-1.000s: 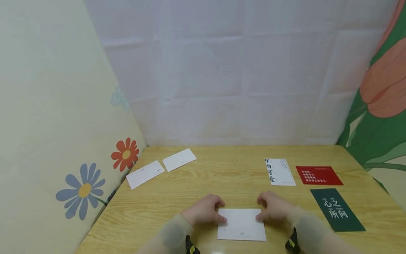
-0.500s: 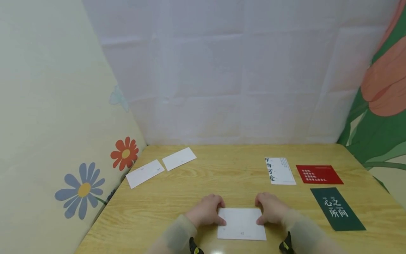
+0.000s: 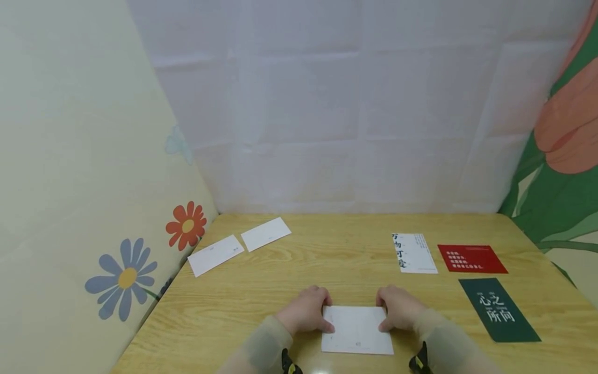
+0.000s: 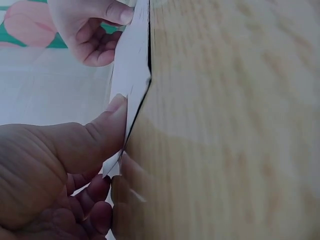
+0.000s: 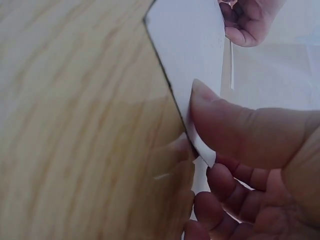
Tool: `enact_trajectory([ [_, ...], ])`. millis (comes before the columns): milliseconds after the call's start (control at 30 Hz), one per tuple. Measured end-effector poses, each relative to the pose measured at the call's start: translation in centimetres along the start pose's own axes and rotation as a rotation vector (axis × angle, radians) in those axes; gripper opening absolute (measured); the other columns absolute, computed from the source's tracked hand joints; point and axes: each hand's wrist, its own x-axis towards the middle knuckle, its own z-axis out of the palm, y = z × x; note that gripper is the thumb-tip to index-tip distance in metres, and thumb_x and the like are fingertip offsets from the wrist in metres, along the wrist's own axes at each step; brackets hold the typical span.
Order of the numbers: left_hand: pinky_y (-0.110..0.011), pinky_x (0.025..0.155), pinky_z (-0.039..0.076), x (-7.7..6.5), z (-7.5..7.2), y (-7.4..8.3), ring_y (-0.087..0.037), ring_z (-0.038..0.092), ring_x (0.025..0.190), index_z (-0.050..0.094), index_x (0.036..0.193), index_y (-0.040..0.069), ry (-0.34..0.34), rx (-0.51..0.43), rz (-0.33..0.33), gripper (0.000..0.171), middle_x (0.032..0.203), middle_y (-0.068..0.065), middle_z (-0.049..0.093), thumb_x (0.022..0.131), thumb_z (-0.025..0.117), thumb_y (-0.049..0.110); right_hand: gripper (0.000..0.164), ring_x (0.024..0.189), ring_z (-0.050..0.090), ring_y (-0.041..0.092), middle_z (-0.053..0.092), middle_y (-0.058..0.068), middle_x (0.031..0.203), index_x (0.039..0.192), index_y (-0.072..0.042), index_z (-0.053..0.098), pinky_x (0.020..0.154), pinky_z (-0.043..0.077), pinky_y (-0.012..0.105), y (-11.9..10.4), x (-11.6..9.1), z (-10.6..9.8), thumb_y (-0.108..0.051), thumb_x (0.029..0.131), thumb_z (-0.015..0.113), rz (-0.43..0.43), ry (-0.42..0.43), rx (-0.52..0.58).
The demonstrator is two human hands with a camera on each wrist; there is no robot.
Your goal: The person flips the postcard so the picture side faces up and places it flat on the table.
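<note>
A white postcard, small print on its upper face, lies flat on the wooden table close to the person. My left hand pinches its left side, thumb on the upper face and fingers at the far corner. At the right side my right hand holds it the same way. In the left wrist view the left thumb presses on the postcard, with curled fingertips by the corner. From the right wrist, the right thumb lies on the postcard, fingertips at its corner.
Two white cards lie at the table's back left. On the right are a white card with black characters, a red card and a dark green card. A white cloth hangs behind the table.
My right hand has moved slightly left and closed in on the postcard's right edge. My left hand has moved slightly right against it. The postcard has stayed in place.
</note>
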Motion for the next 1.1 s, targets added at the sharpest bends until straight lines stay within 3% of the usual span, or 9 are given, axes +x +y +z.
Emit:
enact_trajectory([
  [533,-0.036,0.082,0.042,-0.20,-0.05,0.11,-0.016,0.047,0.087,0.061,0.096,0.013,0.019,0.016,0.040,0.040,0.091,0.004,0.052,0.068,0.087,0.028,0.037,0.080,0.050,0.020,0.056,0.001,0.089,0.093,-0.012,0.057,0.076,0.045,0.042,-0.13,-0.33,-0.12,-0.009,0.069,0.084,-0.019,-0.017,0.063],
  [900,-0.033,0.076,0.042,-0.22,-0.13,-0.32,-0.014,0.049,0.081,0.061,0.094,0.015,0.027,-0.069,0.051,0.029,0.087,0.007,0.056,0.075,0.083,0.020,0.022,0.077,0.049,0.019,0.054,0.000,0.083,0.089,-0.013,0.058,0.071,0.042,0.038,0.48,-0.26,0.06,-0.008,0.078,0.077,-0.018,0.008,0.092],
  [1100,-0.033,0.068,0.042,-0.16,-0.12,-0.30,-0.016,0.051,0.076,0.062,0.093,0.014,0.023,-0.170,0.002,0.021,0.083,0.004,0.056,0.079,0.078,0.012,0.020,0.076,0.049,0.020,0.053,0.003,0.083,0.087,-0.012,0.059,0.069,0.041,0.037,0.39,-0.48,-0.06,-0.005,0.078,0.076,0.002,0.028,0.136],
])
